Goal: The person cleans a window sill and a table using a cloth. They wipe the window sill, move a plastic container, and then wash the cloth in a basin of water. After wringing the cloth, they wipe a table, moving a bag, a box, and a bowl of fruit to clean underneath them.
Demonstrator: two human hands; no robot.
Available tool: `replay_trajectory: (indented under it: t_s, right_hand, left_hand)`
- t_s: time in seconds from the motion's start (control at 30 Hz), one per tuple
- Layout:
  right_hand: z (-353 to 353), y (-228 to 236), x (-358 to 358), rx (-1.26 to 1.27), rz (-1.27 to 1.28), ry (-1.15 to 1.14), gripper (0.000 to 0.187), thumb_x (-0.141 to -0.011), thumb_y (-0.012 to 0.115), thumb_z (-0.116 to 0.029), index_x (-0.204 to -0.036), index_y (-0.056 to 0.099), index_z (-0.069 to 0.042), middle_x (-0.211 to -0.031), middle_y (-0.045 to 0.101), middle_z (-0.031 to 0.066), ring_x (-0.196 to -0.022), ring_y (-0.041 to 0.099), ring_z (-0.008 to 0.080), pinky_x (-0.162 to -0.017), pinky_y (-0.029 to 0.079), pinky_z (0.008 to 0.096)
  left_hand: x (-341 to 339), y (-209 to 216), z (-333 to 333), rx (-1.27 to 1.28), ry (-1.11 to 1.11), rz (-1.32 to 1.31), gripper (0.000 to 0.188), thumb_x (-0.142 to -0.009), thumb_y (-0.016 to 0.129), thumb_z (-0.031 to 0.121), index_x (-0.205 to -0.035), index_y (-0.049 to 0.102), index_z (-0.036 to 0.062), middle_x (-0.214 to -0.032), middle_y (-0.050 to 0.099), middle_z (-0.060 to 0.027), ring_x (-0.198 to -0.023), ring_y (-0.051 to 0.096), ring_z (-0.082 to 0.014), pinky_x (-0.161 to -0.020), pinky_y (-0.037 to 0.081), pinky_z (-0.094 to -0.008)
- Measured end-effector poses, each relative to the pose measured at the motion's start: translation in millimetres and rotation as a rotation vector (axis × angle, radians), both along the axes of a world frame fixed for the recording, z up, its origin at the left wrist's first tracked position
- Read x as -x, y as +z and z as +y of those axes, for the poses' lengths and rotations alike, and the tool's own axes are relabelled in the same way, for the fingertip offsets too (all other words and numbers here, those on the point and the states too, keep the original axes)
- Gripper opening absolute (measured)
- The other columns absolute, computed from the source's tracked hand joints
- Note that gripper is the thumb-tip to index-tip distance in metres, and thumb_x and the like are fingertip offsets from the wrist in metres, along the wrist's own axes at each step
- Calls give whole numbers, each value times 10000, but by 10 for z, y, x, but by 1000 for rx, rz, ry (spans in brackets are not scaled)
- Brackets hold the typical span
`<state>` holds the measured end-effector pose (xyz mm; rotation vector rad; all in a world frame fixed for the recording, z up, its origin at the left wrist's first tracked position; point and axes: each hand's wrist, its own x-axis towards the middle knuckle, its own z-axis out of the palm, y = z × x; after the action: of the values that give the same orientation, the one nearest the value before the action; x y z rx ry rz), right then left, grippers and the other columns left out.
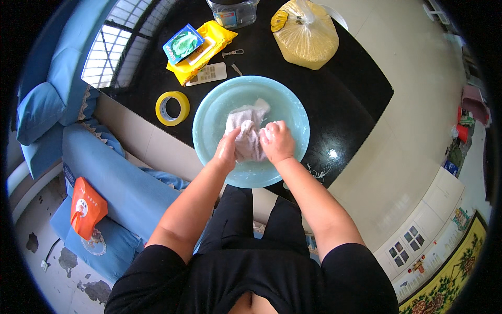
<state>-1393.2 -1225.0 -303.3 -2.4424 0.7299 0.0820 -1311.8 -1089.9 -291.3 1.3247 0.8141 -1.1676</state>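
Observation:
A light blue plastic basin point(209, 107) stands at the near edge of the black table, with some water in it. Inside lies a wet, pale pinkish-white cloth point(246, 136), bunched up. My left hand point(228, 149) grips the cloth's left side, thumb on top. On its right side my right hand point(278, 140) is closed round a fold, with a bit of white showing at the fingers. Both hands are over the basin, close together. What the cloth is exactly cannot be made out.
On the black table point(361, 99) are a roll of yellow tape point(172, 108), a yellow wipes pack point(209, 44) with a blue-green packet point(183, 44) on it, a clear jar point(235, 13) and a tied bag of yellow grain point(306, 39). A blue sofa point(120, 172) stands left.

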Motion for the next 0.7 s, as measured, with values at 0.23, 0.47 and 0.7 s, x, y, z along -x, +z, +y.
replay_trajectory:
  t_s: [0.23,0.47,0.7]
  right_hand:
    - [182,15,198,362,81,342,419,-828,530,-248,-1245,500,-227,-1451,241,107,-1331,203,373,-1039,135,609]
    - [135,-241,-16,242,399,417,701,-761,566,-512,-1381,318,-296,-1498,122,73,-1378,47,347,-1035,11,641]
    - [60,-453,-123,211,374,320,562,-832,503,-352,-1365,347,-273,-1494,158,64,-1381,106,265,-1092,54,516]
  left_hand:
    - [82,-65,33,-574,-1003,-1045,695,-780,594,220,-1378,275,64,-1385,295,-227,-1235,349,-413,-1025,294,-473]
    - [-197,-334,-95,-632,-1696,-969,674,-848,463,391,-1425,225,137,-1507,64,-121,-1388,45,-323,-1103,94,-489]
    - [-183,-383,-4,-320,-1244,-1027,846,-711,691,366,-1411,259,167,-1490,121,-135,-1324,210,-391,-1056,253,-494]
